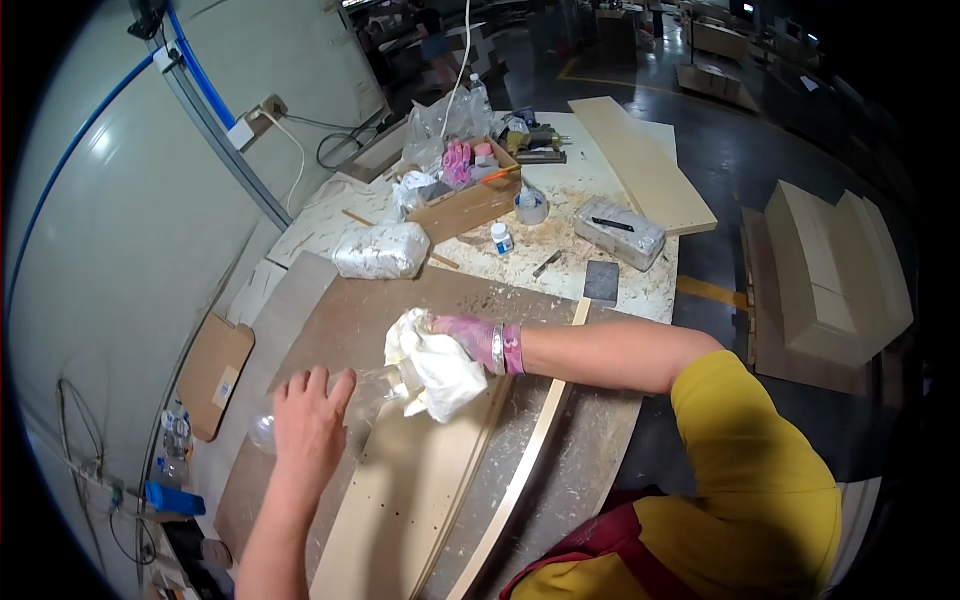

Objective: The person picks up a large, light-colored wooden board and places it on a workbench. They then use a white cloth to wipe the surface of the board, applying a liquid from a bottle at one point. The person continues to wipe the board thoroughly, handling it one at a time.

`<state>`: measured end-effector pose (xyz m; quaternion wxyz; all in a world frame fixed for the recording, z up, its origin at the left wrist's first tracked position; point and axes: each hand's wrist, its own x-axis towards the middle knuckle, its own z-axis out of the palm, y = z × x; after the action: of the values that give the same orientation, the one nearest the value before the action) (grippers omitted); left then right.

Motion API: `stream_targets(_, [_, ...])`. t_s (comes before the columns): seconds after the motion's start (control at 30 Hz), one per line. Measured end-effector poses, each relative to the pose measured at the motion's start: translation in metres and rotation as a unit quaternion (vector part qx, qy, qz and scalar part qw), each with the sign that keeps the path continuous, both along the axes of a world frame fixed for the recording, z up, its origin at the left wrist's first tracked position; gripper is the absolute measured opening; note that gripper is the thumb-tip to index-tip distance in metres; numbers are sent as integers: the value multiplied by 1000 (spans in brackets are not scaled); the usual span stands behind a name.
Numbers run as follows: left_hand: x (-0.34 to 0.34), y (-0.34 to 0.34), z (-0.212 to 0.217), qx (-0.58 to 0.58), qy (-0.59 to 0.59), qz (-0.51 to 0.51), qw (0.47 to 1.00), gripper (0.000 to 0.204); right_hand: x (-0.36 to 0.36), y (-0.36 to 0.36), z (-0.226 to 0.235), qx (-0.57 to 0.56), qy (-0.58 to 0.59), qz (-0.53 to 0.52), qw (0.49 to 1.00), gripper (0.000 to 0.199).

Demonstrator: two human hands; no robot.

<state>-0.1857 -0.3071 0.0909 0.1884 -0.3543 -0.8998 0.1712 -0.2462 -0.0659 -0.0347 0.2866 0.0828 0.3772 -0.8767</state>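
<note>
My left hand (312,420) is closed around a clear plastic bottle (375,388), which lies tilted nearly level. The bottle's neck end meets a bunched white cloth (440,378). In a pink-and-purple glove, my right hand (468,336) grips that cloth from its far side; the cloth hides most of the fingers. Below both hands is a pale wooden panel (385,510) with small drilled holes, its edge suggesting another board beneath it. To its right runs a long, narrow wooden strip (525,465).
Beyond my hands are a cardboard box (465,208) of oddments, a tape roll (531,207), a small white bottle (501,238) and two wrapped blocks (382,250), one carrying a black knife (612,225). A board (640,165) overhangs the table's right edge. Stacked panels (825,280) stand right.
</note>
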Motion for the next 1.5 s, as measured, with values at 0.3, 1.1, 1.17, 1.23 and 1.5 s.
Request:
stream_targets(0.3, [-68, -39, -116, 353, -142, 194, 904, 69, -5, 0, -1, -103, 63, 55, 991, 26])
stream_targets(1.1, [125, -137, -59, 483, -484, 201, 702, 62, -4, 3, -4, -62, 88, 95, 990, 28])
stream_targets(1.17, [203, -122, -27, 397, -508, 248, 723, 69, -12, 4, -7, -155, 99, 143, 972, 30])
stream_targets(1.23, [260, -101, -19, 349, -472, 317, 745, 76, -17, 8, -3, -155, 104, 180, 966, 30])
stream_targets(1.5, [322, -71, -90, 332, -243, 377, 830, 38, 125, -18, 80, 345, 841, -42, 415, 30])
